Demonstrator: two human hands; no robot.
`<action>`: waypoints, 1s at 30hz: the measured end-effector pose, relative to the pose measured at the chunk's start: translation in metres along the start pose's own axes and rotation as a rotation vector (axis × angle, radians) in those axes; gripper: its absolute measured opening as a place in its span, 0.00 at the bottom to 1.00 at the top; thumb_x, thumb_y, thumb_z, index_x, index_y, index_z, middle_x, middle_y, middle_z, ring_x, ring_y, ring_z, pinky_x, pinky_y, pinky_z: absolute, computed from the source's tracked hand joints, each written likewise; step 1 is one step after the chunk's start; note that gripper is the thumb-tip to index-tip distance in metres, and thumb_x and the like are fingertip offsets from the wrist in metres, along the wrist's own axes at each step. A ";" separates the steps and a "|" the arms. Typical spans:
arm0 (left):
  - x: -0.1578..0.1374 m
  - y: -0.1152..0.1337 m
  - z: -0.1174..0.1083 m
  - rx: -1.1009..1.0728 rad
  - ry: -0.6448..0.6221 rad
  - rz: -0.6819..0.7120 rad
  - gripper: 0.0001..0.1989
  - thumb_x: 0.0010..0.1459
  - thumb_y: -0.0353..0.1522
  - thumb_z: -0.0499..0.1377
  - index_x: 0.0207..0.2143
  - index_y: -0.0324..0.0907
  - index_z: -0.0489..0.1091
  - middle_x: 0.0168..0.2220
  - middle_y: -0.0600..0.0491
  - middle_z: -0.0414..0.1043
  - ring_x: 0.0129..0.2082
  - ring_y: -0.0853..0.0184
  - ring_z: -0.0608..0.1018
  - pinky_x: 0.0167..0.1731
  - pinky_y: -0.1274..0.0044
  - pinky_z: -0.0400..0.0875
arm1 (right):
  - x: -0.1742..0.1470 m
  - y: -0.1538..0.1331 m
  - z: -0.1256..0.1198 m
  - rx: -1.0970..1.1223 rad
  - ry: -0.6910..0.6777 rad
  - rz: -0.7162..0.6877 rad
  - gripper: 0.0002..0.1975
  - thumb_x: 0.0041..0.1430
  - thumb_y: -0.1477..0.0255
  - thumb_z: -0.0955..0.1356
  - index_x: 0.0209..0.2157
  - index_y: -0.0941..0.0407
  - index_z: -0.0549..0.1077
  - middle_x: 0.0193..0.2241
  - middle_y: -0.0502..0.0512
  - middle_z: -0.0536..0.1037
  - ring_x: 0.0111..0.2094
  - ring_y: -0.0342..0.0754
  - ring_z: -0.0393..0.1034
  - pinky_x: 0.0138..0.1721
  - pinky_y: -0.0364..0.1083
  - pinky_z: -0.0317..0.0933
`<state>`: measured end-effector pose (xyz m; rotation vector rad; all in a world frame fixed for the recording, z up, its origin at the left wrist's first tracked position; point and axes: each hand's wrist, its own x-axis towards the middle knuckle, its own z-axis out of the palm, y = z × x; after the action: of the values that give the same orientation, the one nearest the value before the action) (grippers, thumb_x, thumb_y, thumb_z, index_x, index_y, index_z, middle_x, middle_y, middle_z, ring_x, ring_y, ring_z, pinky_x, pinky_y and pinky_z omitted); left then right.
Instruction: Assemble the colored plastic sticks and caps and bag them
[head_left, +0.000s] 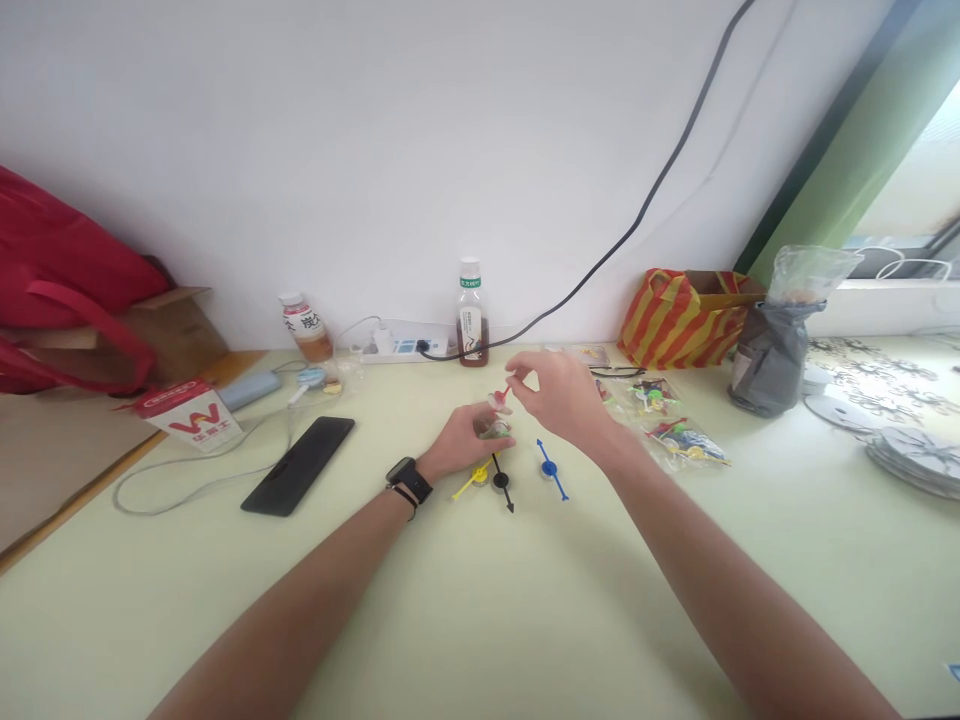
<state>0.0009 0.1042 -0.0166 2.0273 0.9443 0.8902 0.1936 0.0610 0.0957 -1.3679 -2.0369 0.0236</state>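
Note:
My right hand (pixel 562 395) pinches a small red spinner arrow (pixel 501 398) with a pale, clear-looking base. Just below and left of it, my left hand (pixel 465 440), with a black watch at the wrist, curls its fingers round a small clear piece with some green (pixel 495 430); its exact shape is blurred. Below the left hand, a yellow spinner arrow (pixel 480 476) and a black spinner arrow (pixel 501 482) lie side by side on the table (pixel 480 610). A blue spinner arrow (pixel 550 468) lies apart, to their right.
Clear bags of coloured spinner parts (pixel 686 440) lie right of my right hand. Stacked grey discs (pixel 919 460) stand at far right. A phone (pixel 298 466) and white cable lie left. Behind are a drink bottle (pixel 471 315), a power strip (pixel 409 345) and a striped bag (pixel 675 320).

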 end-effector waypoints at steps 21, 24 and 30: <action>0.001 0.001 -0.005 -0.272 -0.041 -0.021 0.26 0.52 0.40 0.72 0.52 0.42 0.76 0.56 0.43 0.78 0.55 0.52 0.79 0.57 0.62 0.73 | -0.002 0.033 -0.004 0.038 -0.192 -0.035 0.09 0.66 0.72 0.66 0.48 0.52 0.71 0.48 0.55 0.79 0.36 0.49 0.73 0.42 0.49 0.62; 0.002 0.002 -0.004 -0.286 -0.038 -0.019 0.27 0.51 0.40 0.73 0.53 0.42 0.77 0.56 0.43 0.78 0.56 0.51 0.79 0.58 0.61 0.72 | -0.001 0.032 -0.011 0.044 -0.194 -0.061 0.04 0.66 0.72 0.65 0.39 0.53 0.73 0.43 0.54 0.79 0.35 0.48 0.73 0.39 0.47 0.60; 0.003 0.002 -0.011 -0.294 0.022 -0.046 0.36 0.51 0.40 0.74 0.62 0.49 0.69 0.64 0.43 0.69 0.59 0.52 0.75 0.56 0.60 0.72 | 0.000 0.025 -0.016 -0.045 0.006 -0.099 0.07 0.68 0.73 0.62 0.39 0.53 0.72 0.38 0.54 0.80 0.31 0.47 0.70 0.34 0.46 0.54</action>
<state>-0.0055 0.1094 -0.0090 1.7433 0.8158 0.9664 0.2224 0.0664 0.0988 -1.2914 -2.1096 -0.0704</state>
